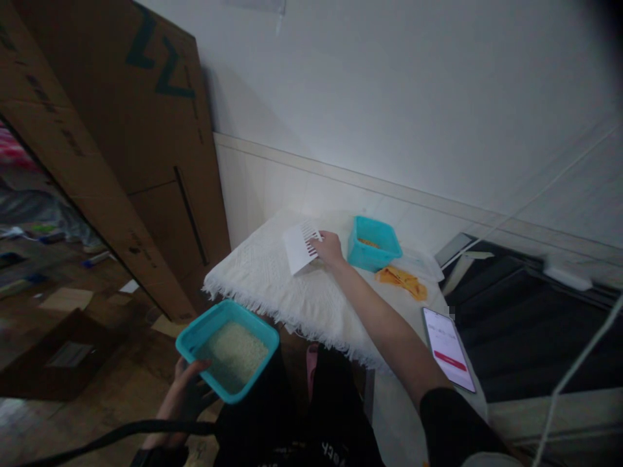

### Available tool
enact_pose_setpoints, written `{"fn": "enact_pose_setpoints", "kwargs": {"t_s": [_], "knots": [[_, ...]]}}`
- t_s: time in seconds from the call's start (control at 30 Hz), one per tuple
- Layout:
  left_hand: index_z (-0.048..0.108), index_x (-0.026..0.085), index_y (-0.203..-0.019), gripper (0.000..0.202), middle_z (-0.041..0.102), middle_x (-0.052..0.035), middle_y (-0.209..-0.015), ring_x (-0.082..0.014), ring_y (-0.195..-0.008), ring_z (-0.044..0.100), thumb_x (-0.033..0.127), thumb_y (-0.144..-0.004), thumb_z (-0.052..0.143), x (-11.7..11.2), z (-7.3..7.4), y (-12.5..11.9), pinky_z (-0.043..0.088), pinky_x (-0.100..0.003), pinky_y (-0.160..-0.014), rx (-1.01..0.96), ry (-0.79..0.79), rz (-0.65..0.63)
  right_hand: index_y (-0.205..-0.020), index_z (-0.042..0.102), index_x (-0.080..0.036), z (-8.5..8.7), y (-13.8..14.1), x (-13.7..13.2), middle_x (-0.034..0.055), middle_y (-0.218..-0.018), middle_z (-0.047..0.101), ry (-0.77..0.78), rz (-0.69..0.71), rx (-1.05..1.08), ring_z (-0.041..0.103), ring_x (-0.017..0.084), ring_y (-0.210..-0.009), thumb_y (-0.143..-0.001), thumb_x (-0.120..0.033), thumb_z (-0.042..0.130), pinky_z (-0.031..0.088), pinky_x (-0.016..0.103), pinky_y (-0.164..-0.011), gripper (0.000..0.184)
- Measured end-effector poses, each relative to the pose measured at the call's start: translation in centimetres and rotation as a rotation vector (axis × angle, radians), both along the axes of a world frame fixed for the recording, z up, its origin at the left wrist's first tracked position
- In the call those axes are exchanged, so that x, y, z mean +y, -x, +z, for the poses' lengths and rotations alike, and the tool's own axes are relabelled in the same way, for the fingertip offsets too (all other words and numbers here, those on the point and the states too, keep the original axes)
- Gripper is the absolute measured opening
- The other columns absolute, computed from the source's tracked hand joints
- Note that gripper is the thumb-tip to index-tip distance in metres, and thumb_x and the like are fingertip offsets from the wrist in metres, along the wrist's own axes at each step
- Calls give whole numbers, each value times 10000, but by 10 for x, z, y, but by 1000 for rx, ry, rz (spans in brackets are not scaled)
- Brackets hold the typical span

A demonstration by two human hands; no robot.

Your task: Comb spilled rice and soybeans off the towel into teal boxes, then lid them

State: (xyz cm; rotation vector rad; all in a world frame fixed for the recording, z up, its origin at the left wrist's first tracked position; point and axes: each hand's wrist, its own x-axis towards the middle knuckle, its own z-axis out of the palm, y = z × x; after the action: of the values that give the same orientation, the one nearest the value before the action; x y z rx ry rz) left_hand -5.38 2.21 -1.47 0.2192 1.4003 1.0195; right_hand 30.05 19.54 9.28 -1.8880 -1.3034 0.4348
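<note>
The right hand has its fingers pinched shut on the edge of a white slotted scoop. The scoop rests on the fringed cloth at frame centre and appears not yet lifted. The left hand, lower left, grips a teal tub of white grains, held clear of the table. A second tub, nearly empty, stands just right of the right hand.

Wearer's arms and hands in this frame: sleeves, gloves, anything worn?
Both hands bare, no gloves. Right hand: forearm uncovered, black sleeve starting near the elbow. Left hand: a dark cuff at the wrist, at the frame's bottom edge. A black strap crosses in front of that wrist. Rings or a watch: none visible.
</note>
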Motion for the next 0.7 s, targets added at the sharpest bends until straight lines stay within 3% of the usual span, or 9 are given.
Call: {"fn": "enact_pose_setpoints", "kwargs": {"t_s": [0.27,0.5,0.7], "knots": [[591,324,-1307,715,677,-43,-1046,-274,-887,736,191,-664,874,-1,-10,1,635,-458,-775,45,-18,-50,-1163,819,-157,-20,-33,-9,96,-1117,860,38,-3,-59,821,229,-1042,-891,-191,621,621,278,-863,338],[544,345,-1363,731,662,-27,-1034,-263,-837,735,223,-710,848,-3,-24,6,654,-447,-729,43,-59,-120,-1156,820,-138,-9,-60,-39,119,-1132,855,19,2,-140,819,243,-1019,-892,-187,624,621,302,-876,332],[540,329,-1414,779,691,-55,-1084,-266,-840,748,212,-711,854,-3,-25,6,652,-429,-727,41,-51,-106,-1193,822,-149,-1,-79,-59,111,-1115,855,13,-14,-207,815,257,-991,-876,-196,632,625,346,-895,373]]}}
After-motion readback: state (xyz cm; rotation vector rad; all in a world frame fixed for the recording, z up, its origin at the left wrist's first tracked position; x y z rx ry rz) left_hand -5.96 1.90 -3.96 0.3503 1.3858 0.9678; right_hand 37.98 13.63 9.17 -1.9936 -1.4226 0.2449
